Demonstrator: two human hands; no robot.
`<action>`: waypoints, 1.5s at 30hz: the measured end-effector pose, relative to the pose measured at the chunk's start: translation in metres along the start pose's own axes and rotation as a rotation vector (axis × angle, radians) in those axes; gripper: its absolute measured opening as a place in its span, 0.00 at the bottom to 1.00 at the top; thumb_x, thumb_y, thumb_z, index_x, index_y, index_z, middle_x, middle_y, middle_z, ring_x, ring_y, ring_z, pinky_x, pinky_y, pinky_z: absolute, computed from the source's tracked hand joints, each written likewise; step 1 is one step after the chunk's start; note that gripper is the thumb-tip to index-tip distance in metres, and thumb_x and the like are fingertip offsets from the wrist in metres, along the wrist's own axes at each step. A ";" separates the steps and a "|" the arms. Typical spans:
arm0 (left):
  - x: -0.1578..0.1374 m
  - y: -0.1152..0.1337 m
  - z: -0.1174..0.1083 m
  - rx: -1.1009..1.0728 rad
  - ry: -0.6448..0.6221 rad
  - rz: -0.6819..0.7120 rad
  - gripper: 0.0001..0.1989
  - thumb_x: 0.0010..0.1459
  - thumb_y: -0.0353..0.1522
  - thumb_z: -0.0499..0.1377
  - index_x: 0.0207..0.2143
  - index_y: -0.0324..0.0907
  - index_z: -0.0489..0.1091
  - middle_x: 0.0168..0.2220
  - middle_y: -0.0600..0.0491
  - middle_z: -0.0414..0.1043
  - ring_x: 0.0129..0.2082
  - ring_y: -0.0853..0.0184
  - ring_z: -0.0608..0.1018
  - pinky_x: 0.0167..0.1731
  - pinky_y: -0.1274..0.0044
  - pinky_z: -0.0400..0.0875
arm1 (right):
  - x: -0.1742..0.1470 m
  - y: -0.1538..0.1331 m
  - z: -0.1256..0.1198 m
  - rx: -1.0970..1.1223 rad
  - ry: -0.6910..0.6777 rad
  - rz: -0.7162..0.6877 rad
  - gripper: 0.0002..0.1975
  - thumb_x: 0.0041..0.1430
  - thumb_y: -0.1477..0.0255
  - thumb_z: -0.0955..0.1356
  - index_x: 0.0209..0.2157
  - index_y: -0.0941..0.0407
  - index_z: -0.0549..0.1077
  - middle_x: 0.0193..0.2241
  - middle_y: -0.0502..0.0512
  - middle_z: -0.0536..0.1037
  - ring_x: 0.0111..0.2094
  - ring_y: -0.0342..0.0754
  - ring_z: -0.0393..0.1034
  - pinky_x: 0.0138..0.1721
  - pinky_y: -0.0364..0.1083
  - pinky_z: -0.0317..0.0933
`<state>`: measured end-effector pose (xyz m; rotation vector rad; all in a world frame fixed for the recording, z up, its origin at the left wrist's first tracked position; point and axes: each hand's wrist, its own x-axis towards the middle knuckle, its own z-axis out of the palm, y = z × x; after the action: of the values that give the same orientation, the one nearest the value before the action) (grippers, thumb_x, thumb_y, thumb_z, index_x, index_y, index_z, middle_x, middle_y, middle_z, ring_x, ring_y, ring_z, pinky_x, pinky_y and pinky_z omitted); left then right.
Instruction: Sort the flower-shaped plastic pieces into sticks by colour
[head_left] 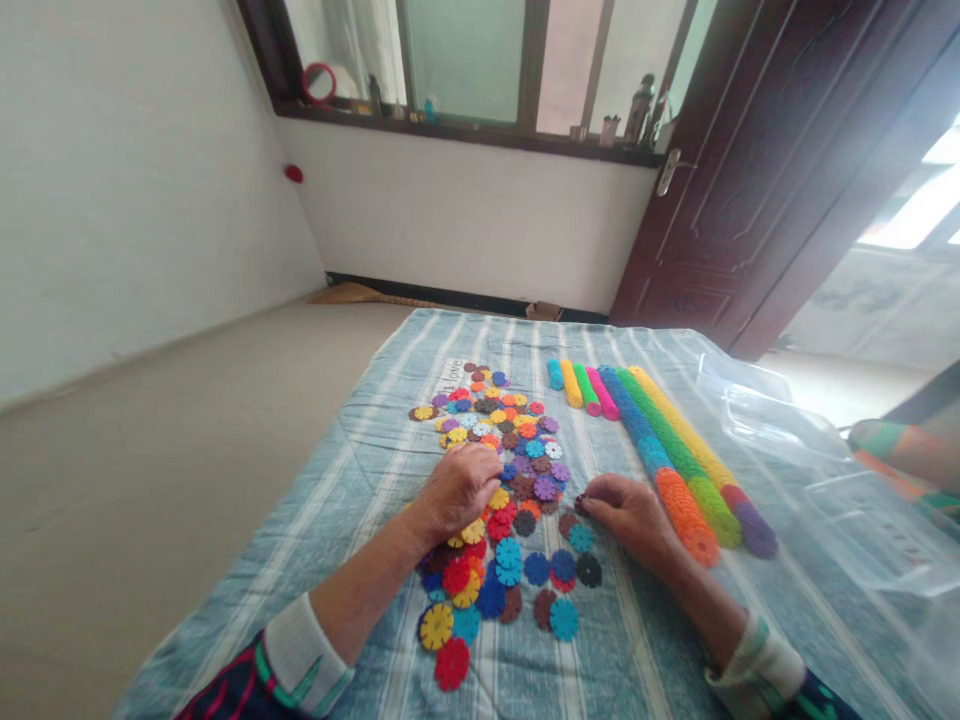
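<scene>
A loose pile of flat, notched plastic discs (451, 664) in many colours spreads over the middle of the cloth. My left hand (461, 488) is over the pile with its fingers curled down and closed; whatever they grip is hidden behind the knuckles. To the right of the pile, my right hand (631, 520) pinches a dark disc (580, 504) between thumb and fingertips, just above the cloth. Beside that hand lie long rows of stacked discs, one ending in orange (686, 515), one in light green (712, 510), and one in purple (757, 530).
Short stacked rolls, among them a pink roll (602, 395), lie farther back. Clear plastic containers (885, 530) stand at the right. A striped cloth (367, 480) covers the surface. Beyond are a brown door (739, 180) and a window sill (487, 138) with small items.
</scene>
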<state>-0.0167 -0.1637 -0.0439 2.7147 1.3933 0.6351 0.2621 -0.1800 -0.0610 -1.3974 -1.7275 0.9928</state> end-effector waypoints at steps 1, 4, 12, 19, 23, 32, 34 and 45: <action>0.000 0.000 0.001 0.012 -0.002 0.000 0.06 0.60 0.25 0.56 0.31 0.41 0.71 0.36 0.51 0.76 0.42 0.63 0.76 0.48 0.70 0.70 | 0.000 0.001 0.000 -0.001 0.000 0.003 0.12 0.50 0.61 0.68 0.27 0.56 0.75 0.24 0.51 0.75 0.27 0.48 0.68 0.30 0.45 0.59; 0.000 -0.001 0.003 0.044 -0.010 -0.001 0.08 0.61 0.25 0.54 0.30 0.40 0.70 0.34 0.50 0.74 0.39 0.63 0.75 0.46 0.70 0.70 | 0.001 0.002 0.001 -0.018 0.016 -0.008 0.11 0.51 0.62 0.69 0.28 0.56 0.75 0.23 0.50 0.75 0.27 0.48 0.68 0.30 0.45 0.59; -0.002 -0.002 0.005 0.039 0.011 -0.005 0.08 0.62 0.25 0.53 0.30 0.40 0.70 0.34 0.49 0.73 0.40 0.63 0.73 0.45 0.70 0.70 | 0.002 0.003 0.002 -0.010 0.032 -0.042 0.10 0.52 0.64 0.69 0.28 0.56 0.75 0.25 0.51 0.77 0.29 0.48 0.70 0.32 0.44 0.60; 0.000 -0.001 0.003 0.012 0.026 -0.008 0.09 0.61 0.25 0.53 0.30 0.40 0.69 0.33 0.50 0.73 0.37 0.63 0.73 0.43 0.71 0.70 | 0.004 0.009 0.005 0.003 0.039 -0.039 0.09 0.52 0.64 0.69 0.28 0.56 0.75 0.24 0.50 0.75 0.28 0.47 0.69 0.31 0.44 0.60; 0.001 0.000 0.001 -0.003 0.033 -0.011 0.08 0.61 0.25 0.53 0.29 0.40 0.69 0.33 0.50 0.74 0.37 0.63 0.73 0.43 0.70 0.70 | 0.003 0.008 0.005 0.020 0.042 -0.037 0.09 0.52 0.64 0.69 0.28 0.56 0.75 0.25 0.51 0.76 0.29 0.48 0.70 0.31 0.44 0.61; -0.001 -0.003 0.001 -0.024 0.055 -0.009 0.09 0.60 0.25 0.52 0.30 0.40 0.71 0.34 0.49 0.75 0.40 0.63 0.74 0.46 0.69 0.71 | 0.004 0.004 0.005 0.001 0.051 -0.046 0.08 0.51 0.65 0.69 0.27 0.56 0.75 0.24 0.50 0.75 0.27 0.47 0.69 0.30 0.44 0.60; -0.001 -0.003 0.002 -0.027 0.055 -0.012 0.09 0.60 0.25 0.53 0.30 0.40 0.71 0.34 0.49 0.75 0.38 0.63 0.74 0.45 0.69 0.71 | 0.004 0.004 0.005 -0.009 0.050 -0.049 0.08 0.51 0.65 0.69 0.27 0.56 0.75 0.24 0.50 0.75 0.28 0.47 0.69 0.31 0.44 0.61; -0.001 -0.001 0.000 -0.041 0.066 -0.002 0.09 0.61 0.25 0.53 0.30 0.41 0.70 0.34 0.50 0.75 0.40 0.63 0.75 0.47 0.70 0.71 | 0.002 -0.001 0.002 -0.052 0.030 -0.056 0.08 0.53 0.65 0.69 0.28 0.55 0.75 0.24 0.50 0.75 0.28 0.47 0.69 0.31 0.44 0.61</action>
<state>-0.0185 -0.1638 -0.0442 2.6839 1.3805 0.7510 0.2597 -0.1787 -0.0612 -1.3821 -1.7719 0.8986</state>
